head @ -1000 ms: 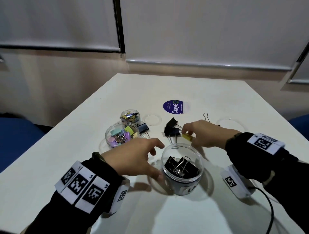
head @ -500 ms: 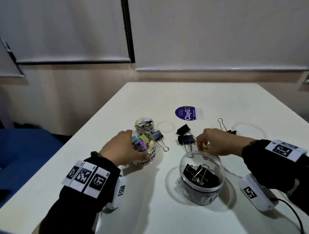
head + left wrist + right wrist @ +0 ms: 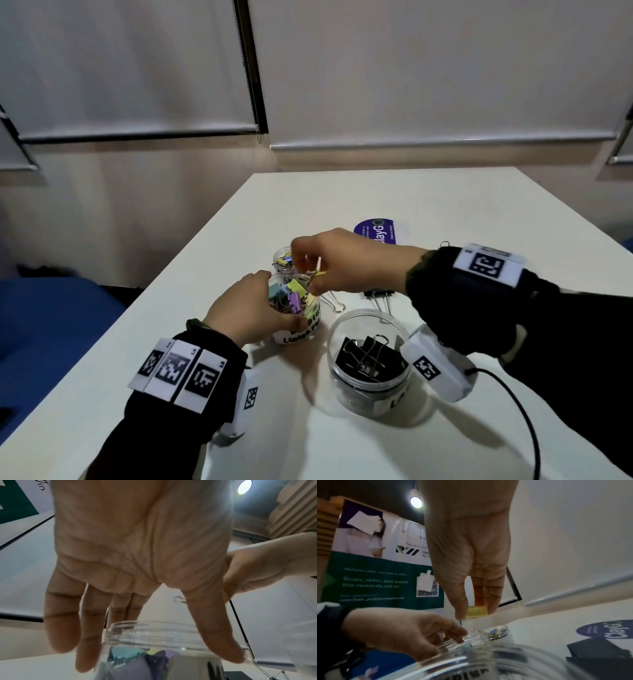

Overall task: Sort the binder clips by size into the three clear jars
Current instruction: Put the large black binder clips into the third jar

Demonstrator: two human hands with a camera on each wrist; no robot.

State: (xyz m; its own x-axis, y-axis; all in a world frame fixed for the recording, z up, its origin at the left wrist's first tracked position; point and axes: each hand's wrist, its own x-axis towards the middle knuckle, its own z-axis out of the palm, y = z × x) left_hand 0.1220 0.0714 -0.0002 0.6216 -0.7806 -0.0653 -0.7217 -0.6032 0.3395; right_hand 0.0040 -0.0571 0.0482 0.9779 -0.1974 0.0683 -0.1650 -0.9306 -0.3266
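My right hand [image 3: 313, 274] pinches a small yellow binder clip [image 3: 476, 611] between thumb and fingers, just above the mouth of the middle jar [image 3: 297, 310], which holds pastel clips. My left hand [image 3: 255, 310] grips that jar from the left side, fingers and thumb wrapped round its wall [image 3: 154, 642]. Behind it stands the small jar [image 3: 283, 262] with tiny coloured clips. The large jar [image 3: 370, 363] with black clips stands at the front right. Black clips [image 3: 378, 294] lie loose on the table behind the large jar.
A round purple sticker [image 3: 376, 231] lies on the white table [image 3: 342, 438] behind my right hand. A black cable [image 3: 524, 418] runs from my right wrist across the table's right front. A blue chair [image 3: 51, 308] stands left of the table.
My right hand lifted the yellow clip from the table and carried it left over the middle jar. My left hand left the large jar and took hold of the middle jar.
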